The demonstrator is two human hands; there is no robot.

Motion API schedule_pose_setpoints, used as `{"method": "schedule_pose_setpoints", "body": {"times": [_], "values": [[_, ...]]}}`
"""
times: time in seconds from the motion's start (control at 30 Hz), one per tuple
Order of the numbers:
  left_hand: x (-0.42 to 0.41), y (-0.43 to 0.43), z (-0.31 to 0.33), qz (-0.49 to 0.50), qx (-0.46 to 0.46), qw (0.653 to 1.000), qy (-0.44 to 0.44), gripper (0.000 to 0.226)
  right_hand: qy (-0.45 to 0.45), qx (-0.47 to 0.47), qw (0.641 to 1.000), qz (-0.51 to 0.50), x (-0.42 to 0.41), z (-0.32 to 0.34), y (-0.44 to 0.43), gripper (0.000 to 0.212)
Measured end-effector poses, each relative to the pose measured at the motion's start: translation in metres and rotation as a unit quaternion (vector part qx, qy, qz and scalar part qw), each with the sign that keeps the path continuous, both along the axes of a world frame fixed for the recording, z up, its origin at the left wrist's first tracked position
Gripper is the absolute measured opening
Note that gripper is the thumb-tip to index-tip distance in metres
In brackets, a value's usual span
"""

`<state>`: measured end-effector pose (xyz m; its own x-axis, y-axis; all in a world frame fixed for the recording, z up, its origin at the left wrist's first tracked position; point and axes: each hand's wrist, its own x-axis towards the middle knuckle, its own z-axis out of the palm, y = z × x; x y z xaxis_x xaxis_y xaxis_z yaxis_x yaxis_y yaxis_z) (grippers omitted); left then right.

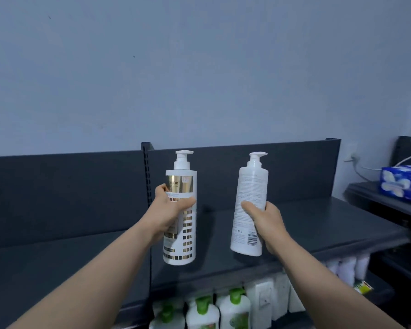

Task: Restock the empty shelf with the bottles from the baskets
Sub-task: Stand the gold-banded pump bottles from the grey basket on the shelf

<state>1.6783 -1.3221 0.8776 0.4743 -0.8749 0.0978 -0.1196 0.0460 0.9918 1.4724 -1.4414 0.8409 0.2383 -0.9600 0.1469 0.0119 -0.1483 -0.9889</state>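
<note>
Head view: the left hand [169, 205] grips a gold-labelled pump bottle [180, 219] upright; the right hand [265, 222] grips a plain white pump bottle [248, 210], slightly tilted. Both are held above the dark shelf [318, 224]. Green-capped bottles [234, 305] stand on the tier below.
</note>
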Motion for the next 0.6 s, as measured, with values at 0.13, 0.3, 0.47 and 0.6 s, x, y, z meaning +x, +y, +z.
{"method": "schedule_pose_setpoints", "body": {"times": [0.13,0.3,0.47,0.6], "values": [[0.042,-0.027,0.001,-0.042,0.009,0.999,0.01,0.065,0.007,0.012,1.0,-0.003,0.034,0.0,-0.023,0.041],[0.082,-0.062,-0.011,-0.041,0.006,0.999,0.025,0.063,0.008,0.009,0.999,-0.034,0.071,-0.001,-0.043,0.057],[0.107,-0.098,-0.032,-0.012,0.017,1.0,0.014,0.066,0.053,-0.024,0.998,-0.04,0.099,-0.01,-0.063,0.068],[0.12,-0.123,-0.047,0.014,0.015,1.0,0.009,0.057,0.049,-0.031,0.998,-0.032,0.117,-0.017,-0.075,0.064]]}}
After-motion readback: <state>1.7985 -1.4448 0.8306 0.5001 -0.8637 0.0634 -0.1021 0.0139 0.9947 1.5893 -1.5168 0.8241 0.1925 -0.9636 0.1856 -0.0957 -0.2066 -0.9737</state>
